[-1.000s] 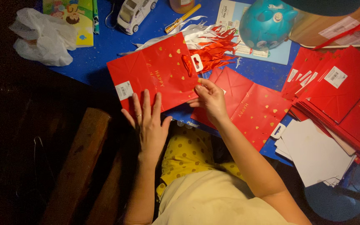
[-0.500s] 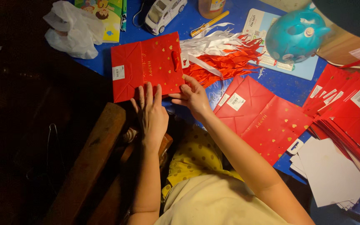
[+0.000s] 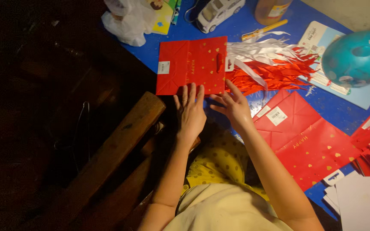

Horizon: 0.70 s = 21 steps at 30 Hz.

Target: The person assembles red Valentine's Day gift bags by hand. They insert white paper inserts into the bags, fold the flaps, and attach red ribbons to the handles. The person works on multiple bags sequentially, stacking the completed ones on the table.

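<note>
Red gift bag [image 3: 191, 66] lies folded flat on blue table [image 3: 236, 36], near the front edge. Left hand [image 3: 190, 112] open, fingertips pressing its lower edge, likely steadying it. Right hand [image 3: 235, 104] open, empty, fingers splayed beside red and white ribbons [image 3: 270, 68]. 1 more flat bag [image 3: 309, 143] lies at the right.

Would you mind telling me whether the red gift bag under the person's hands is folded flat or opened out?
Folded flat. The red gift bag lies level on the blue table, creases showing, with the left hand and right hand at its near edge.

2 hands [image 3: 190, 112] [image 3: 234, 104] – 2 flat red bags [image 3: 192, 65] [image 3: 307, 141], 1 toy car [image 3: 219, 13], 1 teal helmet [image 3: 356, 57] – 1 plastic bag [image 3: 127, 21].
</note>
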Each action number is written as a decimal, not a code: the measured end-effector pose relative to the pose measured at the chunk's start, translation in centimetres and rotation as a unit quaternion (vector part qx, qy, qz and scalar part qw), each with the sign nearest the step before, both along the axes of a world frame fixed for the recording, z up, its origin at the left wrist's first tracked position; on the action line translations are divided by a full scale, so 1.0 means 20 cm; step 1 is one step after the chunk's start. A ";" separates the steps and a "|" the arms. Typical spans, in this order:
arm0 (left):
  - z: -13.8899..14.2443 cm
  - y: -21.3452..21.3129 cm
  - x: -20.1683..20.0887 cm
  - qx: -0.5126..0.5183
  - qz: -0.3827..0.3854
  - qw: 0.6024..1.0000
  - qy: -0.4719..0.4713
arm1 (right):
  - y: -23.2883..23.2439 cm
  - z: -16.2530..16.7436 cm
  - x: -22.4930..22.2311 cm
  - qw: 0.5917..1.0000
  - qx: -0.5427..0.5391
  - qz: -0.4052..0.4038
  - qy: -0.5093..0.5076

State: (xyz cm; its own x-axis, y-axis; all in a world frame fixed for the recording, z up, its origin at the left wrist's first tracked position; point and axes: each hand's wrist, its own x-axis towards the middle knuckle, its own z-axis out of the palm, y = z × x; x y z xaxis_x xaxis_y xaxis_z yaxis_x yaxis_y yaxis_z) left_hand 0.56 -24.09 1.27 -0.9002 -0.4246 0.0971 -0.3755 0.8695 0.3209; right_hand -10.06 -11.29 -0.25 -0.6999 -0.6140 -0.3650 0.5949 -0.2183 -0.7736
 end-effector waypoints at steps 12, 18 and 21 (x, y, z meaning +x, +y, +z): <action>0.04 0.37 -0.06 0.041 -0.136 0.987 0.078 | 0.26 -0.02 0.12 0.984 0.022 -0.054 0.169; 0.04 0.70 -0.07 0.087 -0.245 0.962 0.087 | 0.70 0.04 0.25 0.962 0.102 -0.149 0.207; 0.04 0.87 -0.06 0.084 -0.300 0.946 0.091 | 0.91 0.07 0.34 0.944 0.152 -0.189 0.226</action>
